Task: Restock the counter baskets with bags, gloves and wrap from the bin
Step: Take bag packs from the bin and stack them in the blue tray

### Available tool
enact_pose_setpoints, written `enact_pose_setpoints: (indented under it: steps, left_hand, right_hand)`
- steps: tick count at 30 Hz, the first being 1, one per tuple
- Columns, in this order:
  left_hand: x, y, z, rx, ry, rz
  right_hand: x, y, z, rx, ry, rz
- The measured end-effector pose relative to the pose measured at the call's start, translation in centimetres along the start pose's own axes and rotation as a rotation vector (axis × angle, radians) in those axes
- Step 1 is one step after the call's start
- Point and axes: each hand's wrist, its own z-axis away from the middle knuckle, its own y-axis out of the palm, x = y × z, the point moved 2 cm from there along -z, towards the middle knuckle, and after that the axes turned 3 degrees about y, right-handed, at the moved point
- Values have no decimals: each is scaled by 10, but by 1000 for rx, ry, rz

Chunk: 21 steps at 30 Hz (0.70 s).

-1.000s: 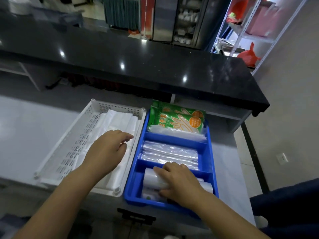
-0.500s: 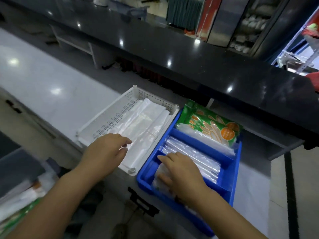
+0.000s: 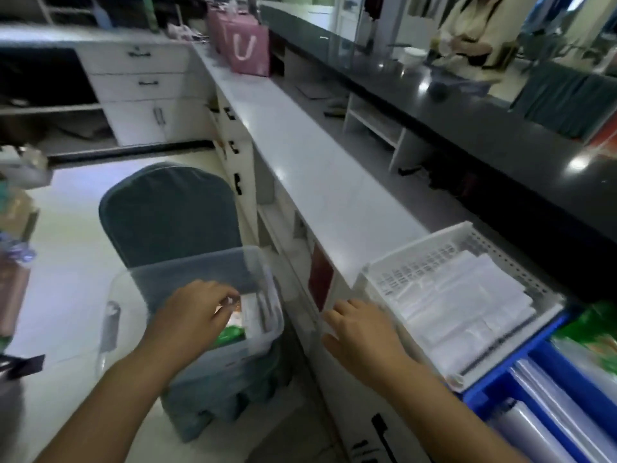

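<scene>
- Behind-the-counter work area, motion-blurred: long white counter [image 3: 317,168] runs away on the right, w/ a raised black counter [image 3: 500,128] along its back edge.
- Clear bin [image 3: 253,352] sits on a teal-covered chair [image 3: 167,208], just off the white counter's front edge. Inside, at its right end: a green packet [image 3: 230,335] and a whitish pack [image 3: 250,312].
- L hand [image 3: 197,315] is over the bin's open top, palm down, fingers curled toward the contents. A pale bit shows at the fingertips, but can't tell if it grips anything.
- R hand [image 3: 364,332] is at the counter's front edge, just beside the near-left corner of the white basket [image 3: 377,275]. Fingers fairly straight and spread, holding nothing; contact w/ the edge unclear.
- White basket is at the counter's near end and holds flat white bags [image 3: 467,295].
- Blue basket [image 3: 480,396] sits against its right side, w/ clear wrap rolls [image 3: 551,402] in the compartments and green glove packs [image 3: 597,329] at the far end, blurred.
- Pink bag [image 3: 248,50] stands at the counter's far end; white drawers [image 3: 140,78] are beyond on the left.
</scene>
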Motion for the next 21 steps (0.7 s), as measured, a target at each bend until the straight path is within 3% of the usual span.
enact_pose_setpoints:
  steps: [4,9,21]
  left_hand:
    - [103,-23,16,5,-203,-4]
    - [202,-32,22,68,-297,5]
    - [284,20,1,252,-372,88]
  right_hand:
    - [65,24,-63,9,-95,-64]
    - [121,67,-124,73,-80,-117]
    - [125,184,-213,378,44,-208]
